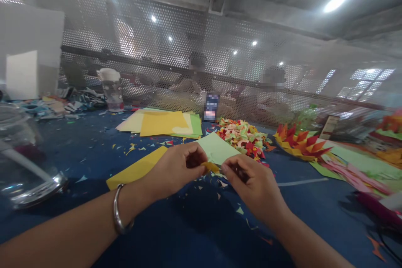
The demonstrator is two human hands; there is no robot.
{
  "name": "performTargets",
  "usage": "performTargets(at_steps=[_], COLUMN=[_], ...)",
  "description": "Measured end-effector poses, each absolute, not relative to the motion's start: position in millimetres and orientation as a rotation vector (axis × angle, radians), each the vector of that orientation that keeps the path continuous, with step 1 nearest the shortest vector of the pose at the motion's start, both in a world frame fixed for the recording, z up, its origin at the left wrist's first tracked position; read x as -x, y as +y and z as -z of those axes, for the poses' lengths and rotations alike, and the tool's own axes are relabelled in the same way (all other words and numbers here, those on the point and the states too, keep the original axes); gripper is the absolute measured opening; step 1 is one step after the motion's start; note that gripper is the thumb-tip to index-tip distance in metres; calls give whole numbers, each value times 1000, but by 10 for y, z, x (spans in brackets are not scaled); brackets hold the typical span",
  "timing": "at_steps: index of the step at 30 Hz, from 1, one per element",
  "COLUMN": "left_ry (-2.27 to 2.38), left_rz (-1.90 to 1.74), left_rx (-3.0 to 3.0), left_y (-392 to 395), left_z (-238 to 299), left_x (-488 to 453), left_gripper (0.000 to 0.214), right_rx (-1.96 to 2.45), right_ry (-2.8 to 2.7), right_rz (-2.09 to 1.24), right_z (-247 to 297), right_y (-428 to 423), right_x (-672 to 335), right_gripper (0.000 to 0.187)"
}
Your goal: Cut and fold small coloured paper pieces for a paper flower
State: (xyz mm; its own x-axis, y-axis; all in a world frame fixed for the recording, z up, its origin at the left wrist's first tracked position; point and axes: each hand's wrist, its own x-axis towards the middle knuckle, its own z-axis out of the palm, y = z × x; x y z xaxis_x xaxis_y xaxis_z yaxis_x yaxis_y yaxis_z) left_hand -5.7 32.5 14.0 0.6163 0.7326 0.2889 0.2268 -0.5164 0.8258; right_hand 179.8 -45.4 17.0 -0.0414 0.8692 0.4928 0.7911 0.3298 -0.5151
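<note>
Between my two hands is a small curled piece of yellow paper. My left hand, with a silver bangle on its wrist, pinches the paper's left end between thumb and fingers. The fingertips of my right hand are closed at its right end. Just beyond the hands lies a pale green paper sheet. Under my left forearm rests a yellow paper sheet. Behind the right hand is a heap of small folded paper pieces in red, orange, cream and green.
Stacked coloured sheets, a lidded cup and a propped phone stand farther back. A clear glass jar is at left. Right are a red-and-yellow paper flower and pink strips. Scraps litter the blue table.
</note>
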Motion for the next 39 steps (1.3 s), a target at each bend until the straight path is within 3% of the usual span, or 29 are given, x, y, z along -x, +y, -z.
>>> performTargets(at_steps=[5, 13, 25, 30, 35, 39], left_ry=[754, 708, 762, 740, 735, 737], left_rz=[-915, -994, -918, -909, -892, -872], left_rx=[-1925, -1857, -1812, -1851, -1845, -1789], left_y=[419, 458, 452, 452, 440, 432], left_z=[-110, -75, -105, -84, -96, -113], left_x=[87, 88, 93, 88, 91, 89], left_gripper=[18, 14, 17, 13, 13, 17], right_rx=[1759, 2191, 2152, 2125, 1863, 1637], right_ry=[-1902, -1636, -1637, -1621, -1325, -988], right_rz=[27, 167, -105, -221, -537, -925], right_z=[-199, 232, 253, 284, 206, 108], right_y=[-630, -1142, -1082, -1110, -1169, -1302], right_x=[-2109, -2820, -2864, -2934, -2876, -2768], right_gripper=[20, 38, 46, 33, 37, 28])
